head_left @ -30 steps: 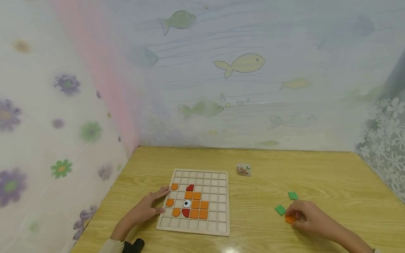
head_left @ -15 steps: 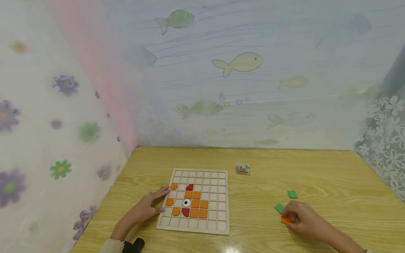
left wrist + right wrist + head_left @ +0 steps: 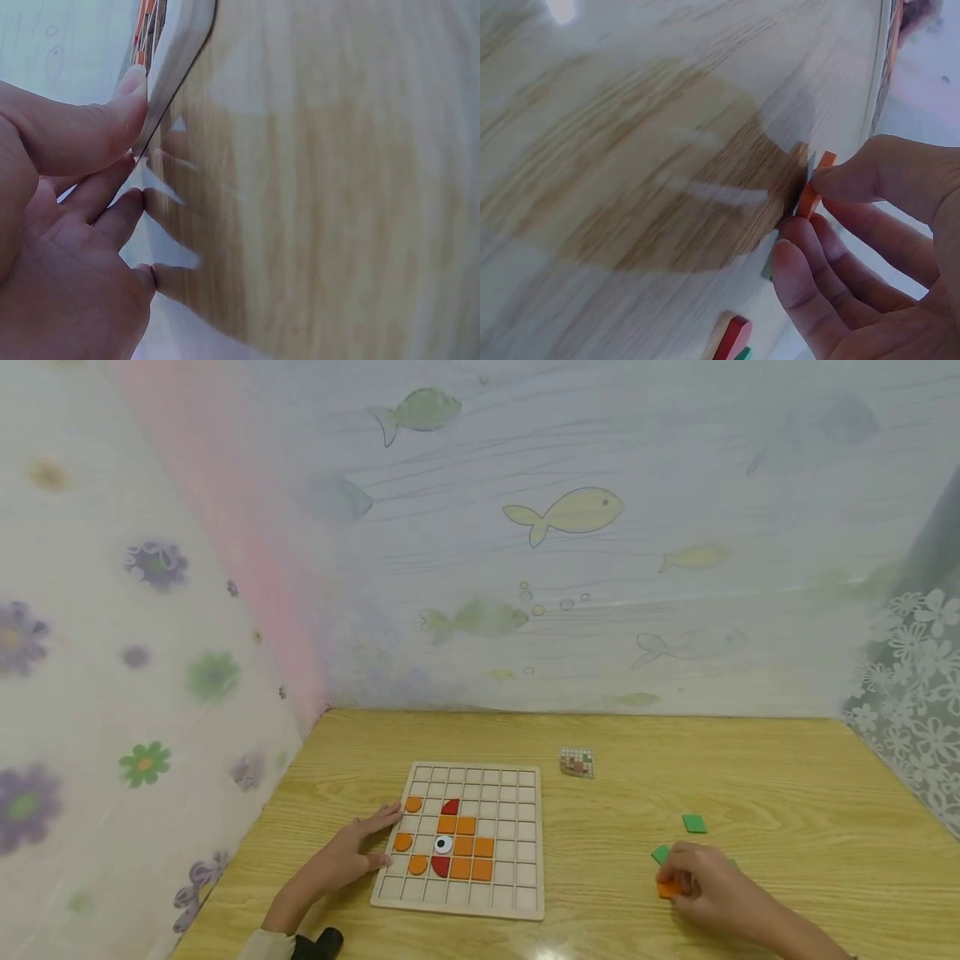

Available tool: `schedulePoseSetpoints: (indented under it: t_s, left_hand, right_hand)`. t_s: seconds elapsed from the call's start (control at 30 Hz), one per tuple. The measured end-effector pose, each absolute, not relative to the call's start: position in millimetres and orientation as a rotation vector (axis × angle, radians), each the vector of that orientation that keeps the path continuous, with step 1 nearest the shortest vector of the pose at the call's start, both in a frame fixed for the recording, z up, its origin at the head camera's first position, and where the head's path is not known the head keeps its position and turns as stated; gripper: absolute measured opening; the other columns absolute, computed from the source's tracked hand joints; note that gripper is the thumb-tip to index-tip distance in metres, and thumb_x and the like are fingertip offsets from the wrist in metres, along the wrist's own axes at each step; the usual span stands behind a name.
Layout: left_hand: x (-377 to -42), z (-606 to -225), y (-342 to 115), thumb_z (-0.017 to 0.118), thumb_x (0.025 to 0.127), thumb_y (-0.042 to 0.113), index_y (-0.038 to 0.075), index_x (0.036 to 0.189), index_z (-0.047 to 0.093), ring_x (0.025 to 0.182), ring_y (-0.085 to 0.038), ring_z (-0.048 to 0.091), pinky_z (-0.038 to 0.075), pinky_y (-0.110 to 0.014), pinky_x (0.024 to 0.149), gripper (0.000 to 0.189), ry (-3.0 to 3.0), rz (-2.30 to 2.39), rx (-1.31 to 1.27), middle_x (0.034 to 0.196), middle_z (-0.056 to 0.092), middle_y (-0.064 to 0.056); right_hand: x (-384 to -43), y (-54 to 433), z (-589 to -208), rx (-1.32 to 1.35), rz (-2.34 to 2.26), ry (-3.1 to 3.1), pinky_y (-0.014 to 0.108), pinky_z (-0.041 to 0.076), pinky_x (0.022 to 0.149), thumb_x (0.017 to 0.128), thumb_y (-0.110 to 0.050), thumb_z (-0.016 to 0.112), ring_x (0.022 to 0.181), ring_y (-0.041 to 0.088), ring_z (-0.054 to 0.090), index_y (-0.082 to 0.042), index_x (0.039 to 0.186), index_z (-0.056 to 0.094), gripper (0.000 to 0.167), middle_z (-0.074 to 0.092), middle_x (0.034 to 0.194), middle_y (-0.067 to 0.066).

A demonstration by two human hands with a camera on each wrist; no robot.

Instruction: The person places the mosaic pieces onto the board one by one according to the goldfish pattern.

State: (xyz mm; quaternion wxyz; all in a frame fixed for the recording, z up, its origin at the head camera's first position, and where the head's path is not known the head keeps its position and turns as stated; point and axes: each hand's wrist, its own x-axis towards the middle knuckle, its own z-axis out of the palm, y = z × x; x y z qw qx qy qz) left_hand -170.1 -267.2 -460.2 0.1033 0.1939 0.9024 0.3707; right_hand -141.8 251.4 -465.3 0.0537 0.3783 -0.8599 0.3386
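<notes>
In the head view, a square wooden grid board [image 3: 517, 827] lies left of centre. It bears orange square tiles [image 3: 462, 846], orange discs [image 3: 413, 805], red quarter-round tiles [image 3: 450, 807] and a white eye disc [image 3: 443, 844]. My left hand [image 3: 347, 857] rests at the board's left edge, fingers spread; the left wrist view shows its thumb [image 3: 112, 124] on the rim. On the right, my right hand [image 3: 712, 885] pinches an orange square tile [image 3: 810, 196] between thumb and fingers, close over the table. Part of that tile is hidden behind the fingertips.
Green tiles [image 3: 694, 823] lie around the right hand, one partly covered by it. A red tile [image 3: 733, 337] shows low in the right wrist view. A small pattern card [image 3: 577, 762] lies behind the board on the wooden table [image 3: 780, 777]. Decorated fabric walls [image 3: 450, 677] enclose the table.
My right hand has shifted a little left and toward me with the orange tile. A bit of green now shows behind that hand. My left hand and the board stay put.
</notes>
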Motion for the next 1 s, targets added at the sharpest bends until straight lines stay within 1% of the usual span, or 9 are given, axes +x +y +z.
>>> schedulePoseSetpoints:
  t_s: [0.13, 0.3, 0.6, 0.77, 1.0]
  left_hand:
    - [-168.7, -458.9, -266.5, 0.067, 0.087, 0.014, 0.003, 0.144, 0.04, 0.14, -0.039, 0.017, -0.001, -0.064, 0.108, 0.064, 2.662, 1.102, 0.571, 0.152, 0.028, -0.014]
    - [-169.0, -458.0, -265.6, 0.066, 0.086, 0.009, 0.004, 0.145, 0.038, 0.141, -0.036, 0.016, -0.002, -0.061, 0.11, 0.065, 2.653, 1.111, 0.541, 0.153, 0.027, -0.012]
    - [-168.1, -460.2, -267.6, 0.068, 0.086, 0.013, 0.003, 0.143, 0.04, 0.139, -0.039, 0.016, -0.002, -0.064, 0.108, 0.065, 2.662, 1.121, 0.589, 0.152, 0.028, -0.015]
    - [-167.7, -460.5, -268.3, 0.067, 0.086, 0.014, 0.004, 0.143, 0.041, 0.14, -0.038, 0.016, -0.002, -0.063, 0.108, 0.064, 2.657, 1.116, 0.581, 0.152, 0.028, -0.014]
    - [-169.5, -460.6, -268.2, 0.067, 0.087, 0.015, 0.003, 0.143, 0.04, 0.14, -0.039, 0.016, -0.001, -0.063, 0.108, 0.063, 2.668, 1.093, 0.603, 0.152, 0.027, -0.015]
  right_hand:
    - [-140.9, 244.4, -459.8, 1.121, 1.028, -2.655, 0.017, 0.039, 0.045, 0.066, 0.01, 0.07, 0.062, -0.004, 0.04, -0.012, 0.083, 0.069, 0.028, 0.052, 0.078, -0.013]
    - [-143.4, 232.0, -450.7, 1.079, 1.049, -2.743, 0.018, 0.041, 0.047, 0.072, 0.004, 0.071, 0.064, -0.001, 0.043, -0.014, 0.086, 0.068, 0.023, 0.056, 0.083, -0.011]
    - [-153.8, 203.5, -440.4, 1.103, 1.085, -2.794, 0.02, 0.045, 0.051, 0.074, 0.004, 0.066, 0.067, 0.0, 0.048, -0.015, 0.085, 0.066, 0.022, 0.056, 0.085, -0.009]
    - [-160.7, 186.5, -440.8, 1.135, 1.086, -2.763, 0.02, 0.047, 0.052, 0.075, 0.003, 0.067, 0.068, 0.001, 0.051, -0.016, 0.084, 0.067, 0.021, 0.057, 0.085, -0.009]
    - [-173.7, 162.4, -436.7, 1.169, 1.107, -2.743, 0.02, 0.049, 0.053, 0.076, 0.003, 0.066, 0.069, 0.004, 0.053, -0.012, 0.085, 0.068, 0.018, 0.059, 0.086, -0.006]
